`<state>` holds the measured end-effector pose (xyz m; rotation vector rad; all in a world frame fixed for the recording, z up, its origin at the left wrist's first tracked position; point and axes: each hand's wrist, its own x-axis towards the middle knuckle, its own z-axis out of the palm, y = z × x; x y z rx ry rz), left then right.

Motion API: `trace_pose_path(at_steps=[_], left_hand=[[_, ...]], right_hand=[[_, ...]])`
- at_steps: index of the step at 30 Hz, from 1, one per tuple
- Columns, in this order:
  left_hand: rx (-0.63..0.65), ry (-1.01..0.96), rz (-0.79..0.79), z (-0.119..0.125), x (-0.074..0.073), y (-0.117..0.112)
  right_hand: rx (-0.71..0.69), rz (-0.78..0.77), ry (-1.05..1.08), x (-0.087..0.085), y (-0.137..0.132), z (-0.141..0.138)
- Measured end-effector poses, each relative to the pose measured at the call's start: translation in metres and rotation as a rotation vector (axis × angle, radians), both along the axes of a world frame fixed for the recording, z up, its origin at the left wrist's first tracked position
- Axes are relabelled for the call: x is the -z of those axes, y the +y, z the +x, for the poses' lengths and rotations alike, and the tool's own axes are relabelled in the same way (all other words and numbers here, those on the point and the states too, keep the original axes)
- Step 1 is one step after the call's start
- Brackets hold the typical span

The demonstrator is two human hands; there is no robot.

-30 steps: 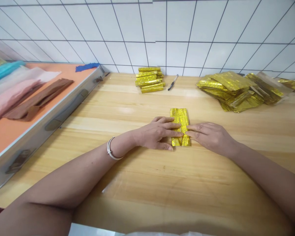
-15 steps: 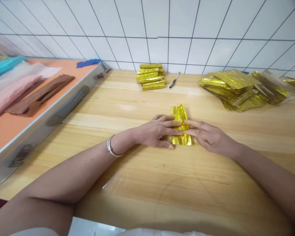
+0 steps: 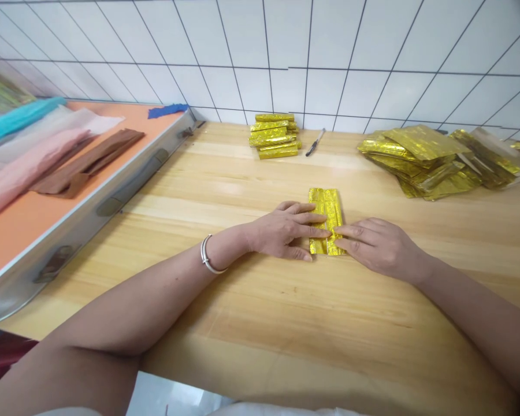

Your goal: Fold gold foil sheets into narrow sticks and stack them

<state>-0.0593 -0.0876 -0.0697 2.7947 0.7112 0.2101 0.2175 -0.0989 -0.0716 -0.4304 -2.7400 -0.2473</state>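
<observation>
Foil piece (image 3: pixel 334 207): gold, folded, with a seam along it; it lies flat on the wooden table (image 3: pixel 294 329) between the two hands, to the right of the left hand (image 3: pixel 279 232) and to the left of the right hand (image 3: pixel 381 245).
Long axis: it runs from the person's side toward the tiled wall (image 3: pixel 242 34), about parallel with the seam.
Nearer hand: both touch the foil piece; the left covers more of it, the right reaches only its right side.
Left hand state: flat, fingers spread and resting across the foil piece, thumb near the close left corner; it does not grip.
Right hand state: two fingertips are set on the right side, nearer to the close end; its thumb is hidden, so I cannot tell if it pinches.
Count at the wrist: one bracelet (image 3: pixel 204 254), on the left.
Count toward the wall: at least five gold rolls (image 3: pixel 275 138), overlapping; one pen (image 3: pixel 314 144) just beside them; one pile of gold sheets (image 3: pixel 420 164), too overlapped for counting.
Count on the orange surface (image 3: pixel 8 245): one brown strip (image 3: pixel 93 164), one pink length (image 3: pixel 39 167), one teal length (image 3: pixel 26 120), one blue scrap (image 3: pixel 168 111).
</observation>
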Motion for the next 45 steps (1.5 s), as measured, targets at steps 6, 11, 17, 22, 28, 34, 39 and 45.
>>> trace_pose_path(at_steps=[6, 11, 17, 22, 28, 34, 39, 45], left_hand=[[-0.004, 0.004, 0.059, 0.000, -0.001, -0.007], [-0.031, -0.027, 0.105, 0.003, 0.000, -0.012], [-0.017, 0.001, 0.100, 0.005, -0.001, -0.016], [-0.046, 0.009, 0.109, 0.008, -0.001, -0.022], [-0.098, -0.001, 0.115, 0.013, -0.007, -0.028], [-0.183, -0.045, 0.170, 0.016, -0.008, -0.045], [-0.183, -0.050, 0.262, 0.018, -0.004, -0.052], [-0.193, -0.093, 0.326, 0.016, 0.003, -0.054]], right_hand=[[-0.020, -0.075, 0.039, 0.004, -0.001, 0.000], [0.007, -0.118, 0.052, 0.006, -0.002, -0.002], [0.029, -0.124, 0.054, 0.005, -0.003, -0.002], [0.012, -0.127, 0.095, 0.006, -0.004, -0.003], [0.035, -0.111, 0.095, 0.004, -0.008, -0.004], [0.071, -0.158, 0.121, 0.004, -0.011, -0.004], [0.089, -0.174, 0.118, 0.005, -0.012, -0.004], [0.125, -0.229, 0.099, 0.004, -0.012, -0.004]])
